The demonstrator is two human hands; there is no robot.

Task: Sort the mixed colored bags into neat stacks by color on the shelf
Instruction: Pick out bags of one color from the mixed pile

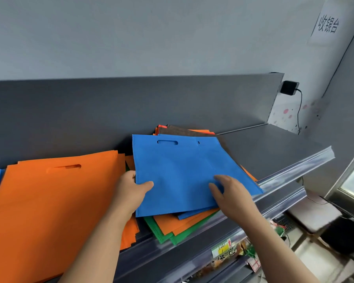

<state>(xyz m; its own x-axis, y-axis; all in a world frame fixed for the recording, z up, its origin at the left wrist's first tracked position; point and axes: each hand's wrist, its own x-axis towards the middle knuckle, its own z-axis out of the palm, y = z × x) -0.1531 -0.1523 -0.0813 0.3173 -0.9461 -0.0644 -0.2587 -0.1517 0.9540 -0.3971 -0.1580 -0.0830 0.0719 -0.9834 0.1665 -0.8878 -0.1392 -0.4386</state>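
Left of my left hand [131, 188], the orange stack [49, 201] lies flat. That hand pinches the blue bag [184, 164] at its left edge, thumb on top. The bag lies on the mixed pile [172, 227], which overhangs the front lip. My right hand [231, 193] rests loose-fingered on the bag's near right corner. Beyond it runs open grey shelf [264, 152].

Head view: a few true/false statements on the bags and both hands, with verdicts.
1. The left hand pinches the blue bag at its left edge. True.
2. The big stack left of it is green. False: the orange stack lies there.
3. A green bag sticks out from under the mixed pile at the shelf front. True.
4. The right hand grips the brown bag. False: it rests on the blue bag; the brown bag lies at the pile's back.
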